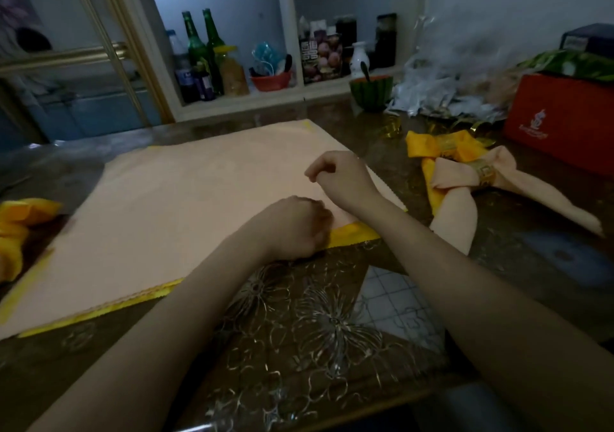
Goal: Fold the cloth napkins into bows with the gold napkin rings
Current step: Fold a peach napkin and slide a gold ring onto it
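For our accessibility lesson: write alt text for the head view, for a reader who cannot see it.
A peach napkin lies flat over a yellow napkin; the left hand curls at its near corner, the right hand is curled over the cloth. Right of them lie a yellow bow and a peach bow, each in a gold napkin ring.

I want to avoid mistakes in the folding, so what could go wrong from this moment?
1. The flat peach cloth napkin lies on a yellow cloth napkin; the left hand, which seems to grip the near corner, may drag both layers together.
2. The finished peach cloth bow lies close beside the right forearm; a sweep of the right hand might knock it.
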Motion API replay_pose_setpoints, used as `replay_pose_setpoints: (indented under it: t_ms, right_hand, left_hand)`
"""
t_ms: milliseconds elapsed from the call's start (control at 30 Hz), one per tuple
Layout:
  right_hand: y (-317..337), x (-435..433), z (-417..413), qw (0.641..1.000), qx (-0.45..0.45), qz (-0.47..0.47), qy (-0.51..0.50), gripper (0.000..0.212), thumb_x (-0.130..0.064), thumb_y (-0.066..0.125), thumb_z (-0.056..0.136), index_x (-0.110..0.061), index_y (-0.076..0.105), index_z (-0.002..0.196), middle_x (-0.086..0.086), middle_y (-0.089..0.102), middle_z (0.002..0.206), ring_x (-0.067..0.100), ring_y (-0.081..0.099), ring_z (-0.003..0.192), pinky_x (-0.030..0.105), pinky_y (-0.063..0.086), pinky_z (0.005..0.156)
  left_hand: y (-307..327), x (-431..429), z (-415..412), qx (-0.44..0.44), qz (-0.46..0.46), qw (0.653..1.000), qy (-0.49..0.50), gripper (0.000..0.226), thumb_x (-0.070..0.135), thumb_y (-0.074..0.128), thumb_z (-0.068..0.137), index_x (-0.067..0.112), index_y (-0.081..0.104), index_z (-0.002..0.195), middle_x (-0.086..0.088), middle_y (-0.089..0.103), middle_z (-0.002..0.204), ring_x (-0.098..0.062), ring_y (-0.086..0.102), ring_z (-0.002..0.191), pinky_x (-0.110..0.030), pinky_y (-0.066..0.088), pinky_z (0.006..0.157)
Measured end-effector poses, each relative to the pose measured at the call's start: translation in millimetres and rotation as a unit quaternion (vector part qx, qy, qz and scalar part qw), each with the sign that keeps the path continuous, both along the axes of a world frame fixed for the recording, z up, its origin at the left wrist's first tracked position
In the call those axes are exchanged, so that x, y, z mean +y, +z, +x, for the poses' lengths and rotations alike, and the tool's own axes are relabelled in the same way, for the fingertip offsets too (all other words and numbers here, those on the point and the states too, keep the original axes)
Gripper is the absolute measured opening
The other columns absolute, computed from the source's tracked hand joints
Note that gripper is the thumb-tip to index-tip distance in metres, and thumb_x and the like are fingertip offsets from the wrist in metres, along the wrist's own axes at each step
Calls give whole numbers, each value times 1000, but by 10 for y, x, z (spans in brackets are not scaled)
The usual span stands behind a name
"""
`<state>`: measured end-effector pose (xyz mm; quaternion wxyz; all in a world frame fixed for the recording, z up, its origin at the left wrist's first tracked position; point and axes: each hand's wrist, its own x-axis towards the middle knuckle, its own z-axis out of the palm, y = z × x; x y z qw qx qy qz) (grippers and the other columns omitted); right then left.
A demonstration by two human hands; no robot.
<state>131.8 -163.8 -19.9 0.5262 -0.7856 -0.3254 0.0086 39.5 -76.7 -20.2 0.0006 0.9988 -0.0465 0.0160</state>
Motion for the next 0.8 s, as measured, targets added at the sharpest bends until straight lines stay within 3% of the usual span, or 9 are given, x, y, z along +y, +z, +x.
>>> replay_pose_setpoints:
  t_ms: [33, 100, 200, 267, 333, 467, 633, 700, 800]
  right_hand:
    - [-8, -13, 9, 1000, -2, 6, -7, 30, 5, 46, 83, -16, 66, 77, -2, 63, 85, 14, 59, 93, 21, 43, 77]
    - [-21, -33, 25, 1000, -11, 5, -22, 30, 5, 46, 83, -16, 66, 76, -3, 62, 84, 14, 58, 93, 22, 44, 79]
    - [-25, -63, 54, 1000, -8, -1, -30, 30, 5, 44, 84, -14, 67, 79, -1, 62, 87, 13, 57, 93, 23, 42, 78]
    - [-23, -92, 78, 999, -1, -1, -40, 30, 5, 45, 85, -14, 66, 79, -1, 61, 88, 13, 56, 92, 22, 41, 77]
    - [-24, -124, 102, 999, 6, -2, -52, 29, 4, 45, 86, -15, 66, 80, 0, 62, 90, 13, 56, 92, 22, 41, 77]
    - [-28, -171, 148, 997, 19, -8, -73, 29, 3, 44, 88, -15, 67, 84, 6, 65, 102, 16, 57, 98, 23, 41, 77]
    - [38, -271, 186, 992, 23, 20, -122, 26, 0, 46, 89, -14, 68, 88, 6, 66, 106, 17, 55, 103, 25, 41, 80]
    - [64, -293, 202, 989, 27, 44, -139, 25, -1, 46, 89, -12, 68, 91, 4, 65, 105, 15, 54, 99, 25, 40, 79]
    - [104, -322, 196, 985, 13, 70, -157, 24, -2, 47, 90, -13, 68, 89, 4, 66, 102, 12, 52, 90, 22, 41, 72]
  left_hand:
    - [13, -6, 17, 3, 12, 1000, 7, 17, 28, 45, 86, 18, 56, 80, -3, 60, 90, -22, 55, 82, -35, 46, 79]
    - [-6, 5, 53, -6, 22, 1000, 21, 12, 25, 49, 85, 19, 54, 75, -2, 62, 83, -20, 52, 76, -34, 47, 74]
    - [-14, 31, 67, -18, 0, 999, 50, 26, 15, 47, 87, 17, 63, 107, -7, 66, 103, -24, 58, 97, -36, 47, 85]
    - [-5, 64, 26, 6, -37, 995, 89, 52, 5, 47, 86, 19, 46, 135, -7, 56, 129, -24, 49, 119, -34, 40, 98]
    - [-12, 130, -10, 13, -56, 991, 120, 63, 2, 47, 87, 23, 32, 145, -5, 47, 140, -23, 41, 128, -33, 35, 104]
    - [-63, 232, -92, 2, -101, 986, 131, 47, 9, 39, 98, 18, 34, 144, -5, 37, 149, -21, 33, 137, -29, 23, 111]
    - [-56, 196, -164, 55, -195, 966, 158, 45, 22, 27, 103, 14, 24, 147, -6, 18, 156, -19, 15, 144, -30, 10, 114]
    - [66, 168, -240, 81, -275, 943, 171, 45, 26, 27, 103, 12, 32, 145, -5, 29, 152, -20, 27, 139, -30, 17, 113]
    - [263, 100, -387, 144, -348, 912, 163, 39, 31, 31, 101, 17, 48, 134, 7, 50, 130, -10, 45, 118, -23, 28, 102]
